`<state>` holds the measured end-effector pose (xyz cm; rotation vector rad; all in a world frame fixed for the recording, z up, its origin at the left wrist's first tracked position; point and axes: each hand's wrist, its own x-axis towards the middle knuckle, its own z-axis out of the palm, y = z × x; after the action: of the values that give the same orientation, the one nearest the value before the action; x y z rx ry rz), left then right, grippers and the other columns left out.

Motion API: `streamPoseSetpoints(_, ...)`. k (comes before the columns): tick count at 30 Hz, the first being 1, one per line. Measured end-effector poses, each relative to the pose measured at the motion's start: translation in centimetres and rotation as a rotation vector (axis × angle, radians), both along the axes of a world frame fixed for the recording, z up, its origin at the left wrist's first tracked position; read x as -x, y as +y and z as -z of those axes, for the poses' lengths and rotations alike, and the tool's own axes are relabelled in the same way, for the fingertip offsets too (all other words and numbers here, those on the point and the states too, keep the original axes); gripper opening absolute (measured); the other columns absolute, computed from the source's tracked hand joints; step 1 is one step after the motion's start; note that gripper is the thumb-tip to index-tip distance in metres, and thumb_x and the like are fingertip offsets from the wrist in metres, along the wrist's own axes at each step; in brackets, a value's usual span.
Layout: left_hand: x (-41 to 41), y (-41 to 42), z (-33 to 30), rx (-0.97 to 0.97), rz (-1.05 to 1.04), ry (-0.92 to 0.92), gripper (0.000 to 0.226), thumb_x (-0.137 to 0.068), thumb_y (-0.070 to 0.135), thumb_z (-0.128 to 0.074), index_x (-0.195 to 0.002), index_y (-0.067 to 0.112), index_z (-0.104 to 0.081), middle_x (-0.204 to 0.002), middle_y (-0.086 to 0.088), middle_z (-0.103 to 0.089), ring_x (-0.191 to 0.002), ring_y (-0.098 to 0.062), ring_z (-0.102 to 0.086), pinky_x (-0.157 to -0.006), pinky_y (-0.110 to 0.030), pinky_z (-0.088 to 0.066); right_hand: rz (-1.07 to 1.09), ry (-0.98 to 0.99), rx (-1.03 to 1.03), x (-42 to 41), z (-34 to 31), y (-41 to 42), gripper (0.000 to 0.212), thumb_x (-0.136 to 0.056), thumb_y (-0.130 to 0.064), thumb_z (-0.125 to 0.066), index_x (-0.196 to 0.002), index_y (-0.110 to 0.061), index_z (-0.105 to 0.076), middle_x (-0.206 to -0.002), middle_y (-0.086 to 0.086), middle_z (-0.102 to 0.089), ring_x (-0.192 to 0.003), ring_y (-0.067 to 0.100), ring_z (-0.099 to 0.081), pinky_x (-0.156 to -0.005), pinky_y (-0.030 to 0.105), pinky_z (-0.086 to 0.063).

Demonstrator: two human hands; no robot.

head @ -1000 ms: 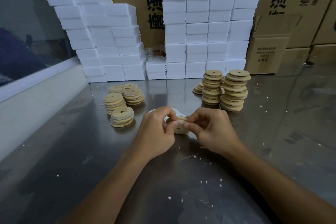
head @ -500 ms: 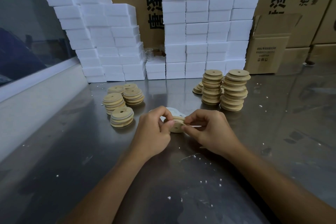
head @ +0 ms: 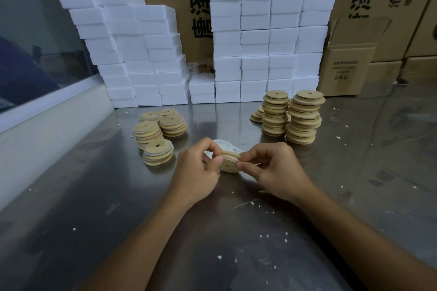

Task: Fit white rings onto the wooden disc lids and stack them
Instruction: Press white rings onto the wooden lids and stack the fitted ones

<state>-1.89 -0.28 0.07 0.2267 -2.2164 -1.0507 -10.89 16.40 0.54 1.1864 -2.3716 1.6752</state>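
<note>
At the centre of the steel table [head: 354, 172], just above its surface, your left hand [head: 197, 172] and right hand [head: 276, 172] meet around one wooden disc lid [head: 229, 163]. Both hands pinch it by the rim, fingers curled, the left from 9 o'clock and the right from 3 o'clock. The lid is tilted with its flat face toward you, a small hole showing near the middle and a groove running round its edge. A loose heap of white rings [head: 224, 145] lies on the table just behind it at 12 o'clock, partly hidden by your fingers.

Room around the hands: bare steel opens toward 6 o'clock and out to 3 o'clock, dotted with white crumbs. At 10 o'clock, near the left hand, stand short stacks of ringed lids [head: 158, 151]. At 1 o'clock, farther back, two tall stacks of plain lids [head: 305, 118] lean slightly. White foam blocks [head: 264, 30] wall off the back edge at 12 o'clock, with cardboard boxes [head: 350, 64] behind. A raised ledge [head: 47, 125] bounds the table along 9 o'clock.
</note>
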Motion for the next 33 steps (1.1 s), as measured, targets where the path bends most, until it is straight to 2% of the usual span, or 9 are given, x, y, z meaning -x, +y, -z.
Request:
streamPoseSetpoints(7, 0.1, -0.2, 0.1, -0.129, -0.015, 0.000, 0.026, -0.088, 0.002, -0.061, -0.073, 0.023, -0.056, -0.058, -0.005, -0.064, -0.049, -0.019, -0.064, -0.056, -0.049, -0.058, 0.018, 0.036, -0.047, 0.3, 0.5, 0.0, 0.005, -0.082, -0.014, -0.081, -0.086, -0.015, -0.078, -0.084, -0.006, -0.077, -0.077, 0.004, -0.073, -0.078, 0.031, -0.061)
streamPoseSetpoints(11, 0.2, -0.3, 0.3, -0.185, 0.022, 0.002, 0.023, -0.090, 0.000, -0.059, -0.076, 0.018, -0.055, -0.056, -0.004, -0.061, -0.049, -0.018, -0.062, -0.054, -0.044, -0.059, 0.017, 0.062, -0.026, 0.2, 0.5, -0.1, 0.005, -0.085, -0.014, -0.077, -0.084, -0.018, -0.074, -0.085, -0.008, -0.074, -0.080, 0.003, -0.070, -0.073, 0.025, -0.060)
streamPoseSetpoints(13, 0.2, -0.2, 0.4, -0.175, 0.038, 0.004, 0.022, -0.091, 0.000, -0.059, -0.078, 0.018, -0.055, -0.058, -0.005, -0.061, -0.050, -0.018, -0.062, -0.052, -0.038, -0.057, 0.016, 0.099, -0.010, 0.1, 0.4, 0.0, 0.005, -0.088, -0.015, -0.073, -0.087, -0.020, -0.070, -0.088, -0.009, -0.072, -0.084, 0.003, -0.068, -0.070, 0.021, -0.058)
streamPoseSetpoints(15, 0.1, 0.0, 0.4, -0.131, 0.048, 0.004, 0.022, -0.090, -0.001, -0.058, -0.079, 0.019, -0.055, -0.061, -0.006, -0.061, -0.051, -0.017, -0.062, -0.053, -0.040, -0.057, 0.003, 0.162, 0.009, 0.0, 0.2, 0.0, 0.004, -0.090, -0.015, -0.070, -0.090, -0.018, -0.068, -0.089, -0.010, -0.070, -0.089, 0.004, -0.066, -0.071, 0.018, -0.056)
streamPoseSetpoints(18, 0.0, 0.5, 0.2, -0.019, 0.070, 0.012, 0.024, -0.088, 0.003, -0.060, -0.081, 0.025, -0.054, -0.064, -0.003, -0.060, -0.052, -0.019, -0.062, -0.056, -0.048, -0.057, -0.034, 0.263, -0.003, -0.3, 0.0, 0.0, 0.003, -0.092, -0.014, -0.067, -0.093, -0.018, -0.067, -0.090, -0.011, -0.066, -0.089, 0.007, -0.064, -0.072, 0.021, -0.056)
streamPoseSetpoints(22, -0.1, 1.1, 0.0, 0.079, 0.090, 0.011, 0.024, -0.090, 0.012, -0.062, -0.083, 0.033, -0.053, -0.061, -0.002, -0.059, -0.053, -0.021, -0.060, -0.057, -0.050, -0.054, -0.063, 0.333, -0.030, -0.5, -0.1, -0.3, 0.004, -0.092, -0.018, -0.069, -0.096, -0.019, -0.067, -0.092, -0.011, -0.065, -0.088, 0.008, -0.064, -0.072, 0.026, -0.057)
streamPoseSetpoints(25, 0.0, 1.0, 0.0, 0.003, 0.053, -0.007, 0.024, -0.091, 0.009, -0.062, -0.081, 0.029, -0.054, -0.059, -0.007, -0.060, -0.055, -0.024, -0.062, -0.057, -0.051, -0.055, -0.062, 0.292, -0.032, -0.4, 0.1, -0.3, 0.014, -0.088, -0.018, -0.074, -0.096, -0.022, -0.064, -0.091, -0.012, -0.066, -0.089, 0.006, -0.065, -0.074, 0.028, -0.058)
streamPoseSetpoints(30, 0.2, 1.0, 0.0, -0.202, 0.053, -0.023, 0.018, -0.091, 0.006, -0.063, -0.080, 0.020, -0.056, -0.050, 0.001, -0.060, -0.049, -0.013, -0.061, -0.051, -0.033, -0.057, 0.036, 0.159, 0.007, -0.1, 0.7, -0.5, 0.018, -0.081, -0.020, -0.082, -0.083, -0.022, -0.064, -0.079, -0.010, -0.069, -0.076, 0.007, -0.068, -0.072, 0.037, -0.059)
streamPoseSetpoints(33, 0.1, 0.9, -0.1, -0.171, 0.046, -0.022, 0.017, -0.090, 0.010, -0.065, -0.080, 0.021, -0.057, -0.055, 0.000, -0.063, -0.051, -0.016, -0.063, -0.053, -0.035, -0.058, 0.062, 0.076, 0.032, -0.1, 0.8, -0.5, 0.019, -0.078, -0.022, -0.085, -0.078, -0.022, -0.066, -0.077, -0.006, -0.072, -0.071, 0.010, -0.070, -0.071, 0.041, -0.060)
